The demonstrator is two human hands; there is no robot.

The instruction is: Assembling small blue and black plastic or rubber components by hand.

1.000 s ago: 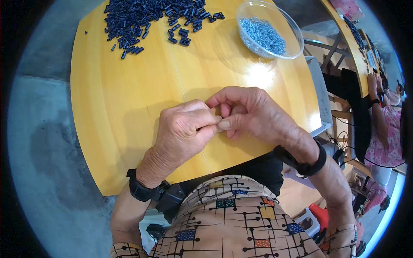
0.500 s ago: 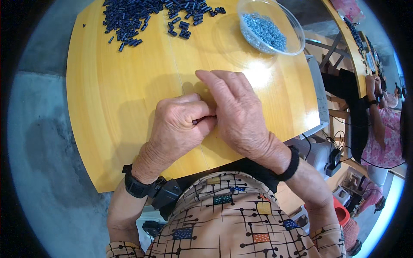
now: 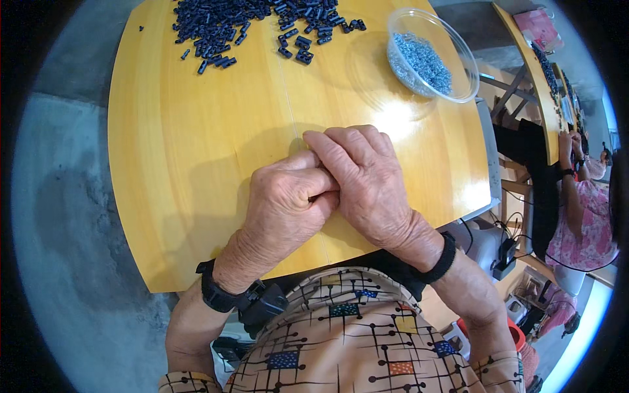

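Note:
Over the near half of the table, my two hands meet. My left hand (image 3: pixel 288 200) is closed in a pinch, thumb against bent fingers; whatever lies between them is hidden. Laid against its fingertips is my right hand (image 3: pixel 370 180), its fingers together and curled downward, their tips out of sight. Beyond them lies a heap of small black plastic pieces (image 3: pixel 223 23), with several strays like the black double-tube piece (image 3: pixel 303 57). At the far right stands a clear round plastic bowl (image 3: pixel 470 88) holding small shiny metal parts (image 3: pixel 419 62), perhaps springs or screws.
The yellow wooden table (image 3: pixel 190 131) has rounded edges, its near edge close to my body. To the right, another person (image 3: pixel 580 216) in a pink patterned top works at a second table (image 3: pixel 524 59). Cables and a black adapter (image 3: pixel 506 252) hang beside my table's right side.
My hands have drawn closer, the right now overlapping the left's fingertips. A small dark bit that showed in my left pinch is now covered. The whole view has shifted slightly.

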